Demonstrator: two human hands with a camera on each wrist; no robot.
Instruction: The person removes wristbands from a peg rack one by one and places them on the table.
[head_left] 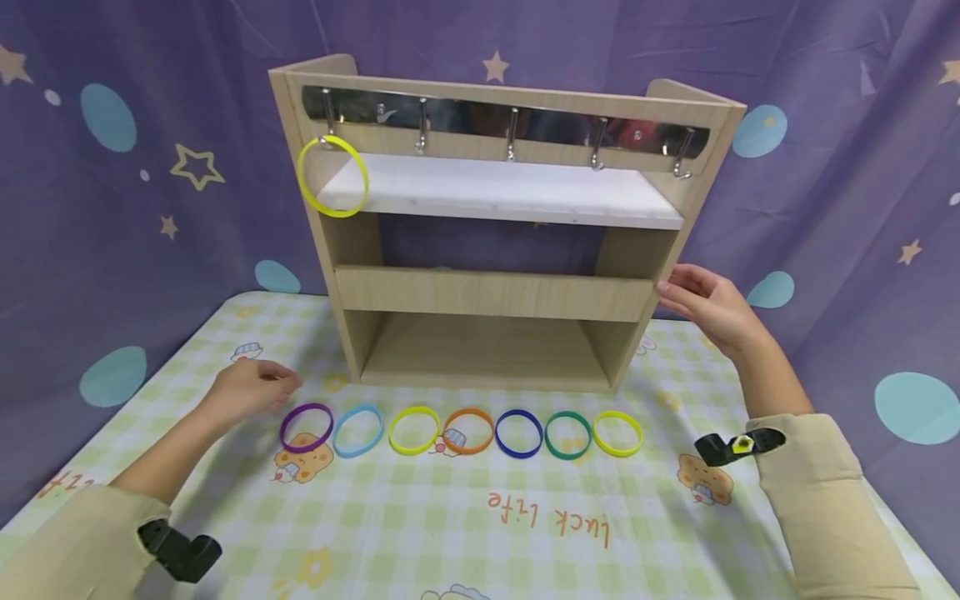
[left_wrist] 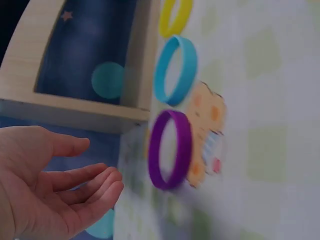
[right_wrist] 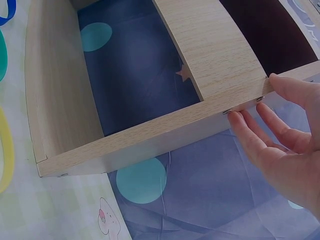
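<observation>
A small wooden shelf (head_left: 491, 293) stands at the back of the table, with metal hooks on a shiny strip across its top. From the far left hook hangs a yellow wristband (head_left: 366, 179). My left hand (head_left: 251, 390) hovers with loosely bent fingers beside a purple wristband (head_left: 283, 433), holding nothing; the left wrist view shows a gap between them. My right hand (head_left: 712, 310) touches the shelf's right side panel with its fingertips. In the right wrist view the thumb (right_wrist: 287, 87) rests at the panel's front edge and the other fingers lie along its outer face.
Along the table in front of the shelf lies a row: a light blue wristband (head_left: 337, 435), a yellow one, an orange wristband (head_left: 491, 433), a dark blue wristband (head_left: 540, 433), a green wristband (head_left: 548, 437) and another yellow one. A purple curtain (head_left: 150, 250) hangs behind.
</observation>
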